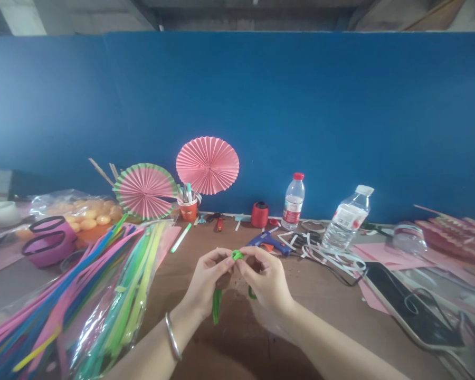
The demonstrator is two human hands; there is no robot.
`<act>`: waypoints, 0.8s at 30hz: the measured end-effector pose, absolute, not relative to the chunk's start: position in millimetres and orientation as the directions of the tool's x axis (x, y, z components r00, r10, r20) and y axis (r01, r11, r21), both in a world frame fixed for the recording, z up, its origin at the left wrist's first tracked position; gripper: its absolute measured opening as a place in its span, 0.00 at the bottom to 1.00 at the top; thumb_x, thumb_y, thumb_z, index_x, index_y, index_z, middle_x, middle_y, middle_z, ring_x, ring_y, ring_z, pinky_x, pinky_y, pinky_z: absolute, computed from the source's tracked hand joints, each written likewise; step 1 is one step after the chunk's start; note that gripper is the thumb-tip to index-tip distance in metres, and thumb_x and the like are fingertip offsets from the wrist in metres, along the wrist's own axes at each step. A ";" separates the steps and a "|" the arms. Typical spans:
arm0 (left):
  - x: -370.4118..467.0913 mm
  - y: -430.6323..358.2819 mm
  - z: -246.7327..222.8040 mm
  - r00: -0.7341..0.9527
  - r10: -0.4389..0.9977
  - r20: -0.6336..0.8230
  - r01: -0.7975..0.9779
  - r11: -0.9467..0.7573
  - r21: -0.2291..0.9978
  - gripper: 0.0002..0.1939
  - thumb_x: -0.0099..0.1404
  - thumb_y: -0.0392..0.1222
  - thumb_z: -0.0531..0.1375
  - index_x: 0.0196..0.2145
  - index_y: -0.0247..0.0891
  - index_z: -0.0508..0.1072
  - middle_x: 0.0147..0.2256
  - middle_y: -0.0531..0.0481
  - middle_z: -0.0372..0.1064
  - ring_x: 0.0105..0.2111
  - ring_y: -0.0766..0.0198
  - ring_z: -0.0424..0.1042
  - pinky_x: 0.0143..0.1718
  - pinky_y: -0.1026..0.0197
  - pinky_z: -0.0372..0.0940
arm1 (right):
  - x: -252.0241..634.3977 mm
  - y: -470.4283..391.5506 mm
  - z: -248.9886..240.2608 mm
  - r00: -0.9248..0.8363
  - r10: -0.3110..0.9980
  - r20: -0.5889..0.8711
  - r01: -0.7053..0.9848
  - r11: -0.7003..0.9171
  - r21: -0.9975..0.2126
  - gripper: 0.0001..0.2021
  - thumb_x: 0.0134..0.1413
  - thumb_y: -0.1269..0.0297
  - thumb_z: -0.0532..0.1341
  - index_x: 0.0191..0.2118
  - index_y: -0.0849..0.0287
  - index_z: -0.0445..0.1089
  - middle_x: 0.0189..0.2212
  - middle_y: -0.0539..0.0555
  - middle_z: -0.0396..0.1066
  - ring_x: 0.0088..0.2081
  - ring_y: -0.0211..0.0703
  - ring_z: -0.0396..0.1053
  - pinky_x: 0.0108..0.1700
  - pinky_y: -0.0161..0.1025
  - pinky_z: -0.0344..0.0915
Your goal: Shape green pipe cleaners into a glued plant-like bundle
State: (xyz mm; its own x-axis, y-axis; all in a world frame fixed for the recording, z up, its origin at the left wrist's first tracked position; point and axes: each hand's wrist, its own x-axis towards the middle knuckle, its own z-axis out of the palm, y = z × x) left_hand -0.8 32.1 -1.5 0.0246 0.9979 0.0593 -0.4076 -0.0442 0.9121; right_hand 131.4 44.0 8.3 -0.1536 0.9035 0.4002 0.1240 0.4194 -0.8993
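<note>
Between my fingertips, above the brown tabletop, is a small folded or knotted piece of green strip (237, 255). My left hand (209, 277) pinches it from the left with thumb and forefinger. A longer dark green end (217, 306) hangs below that hand. From the other side my right hand (267, 277) pinches the same piece, thumb and forefinger closed. A small green loop (252, 292) shows beneath the right fingers. How the strip is woven or tied is too small and blurred to tell.
Bundles of coloured strips (114, 285) lie at left. Behind stand a red cup of pens (188, 210), pink paper fans (208, 164) and a red-capped bottle (293, 203). A blue glue gun (269, 243), white cords, a tilted bottle (346, 219) and a phone (411, 306) lie rightward.
</note>
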 end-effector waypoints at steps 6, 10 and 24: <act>0.5 30.4 -0.1 0.015 0.999 0.046 -0.414 -0.036 0.910 0.07 0.52 0.40 0.63 0.25 0.34 0.70 0.19 0.57 0.58 0.16 0.78 0.50 0.16 0.71 0.41 | 131.2 42.4 9.4 -0.157 0.877 0.454 0.141 0.475 -0.868 0.04 0.47 0.68 0.58 0.31 0.59 0.70 0.17 0.45 0.63 0.20 0.31 0.57 0.23 0.29 0.55; 0.7 30.4 0.9 0.019 0.999 0.041 -0.418 -0.029 0.908 0.08 0.53 0.40 0.62 0.24 0.33 0.70 0.18 0.58 0.57 0.15 0.79 0.49 0.16 0.72 0.41 | 132.0 43.5 10.6 -0.178 0.884 0.433 0.120 0.456 -0.882 0.04 0.47 0.68 0.58 0.31 0.59 0.69 0.18 0.45 0.64 0.20 0.32 0.58 0.24 0.29 0.56; 0.8 38.5 2.2 -0.142 0.989 0.028 -0.447 -0.090 0.890 0.10 0.50 0.41 0.65 0.26 0.33 0.69 0.18 0.59 0.58 0.14 0.80 0.46 0.15 0.72 0.41 | 134.9 54.0 8.1 -0.211 0.928 0.306 0.128 0.337 -0.933 0.06 0.48 0.70 0.54 0.34 0.60 0.63 0.19 0.45 0.62 0.20 0.33 0.59 0.22 0.29 0.54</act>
State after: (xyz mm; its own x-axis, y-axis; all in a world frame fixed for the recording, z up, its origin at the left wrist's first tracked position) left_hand 0.8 38.5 2.2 -0.1424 0.9894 0.0280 -0.4470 -0.0895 0.8900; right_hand 134.9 54.0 8.1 -0.2114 0.9281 0.3064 0.1279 0.3371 -0.9327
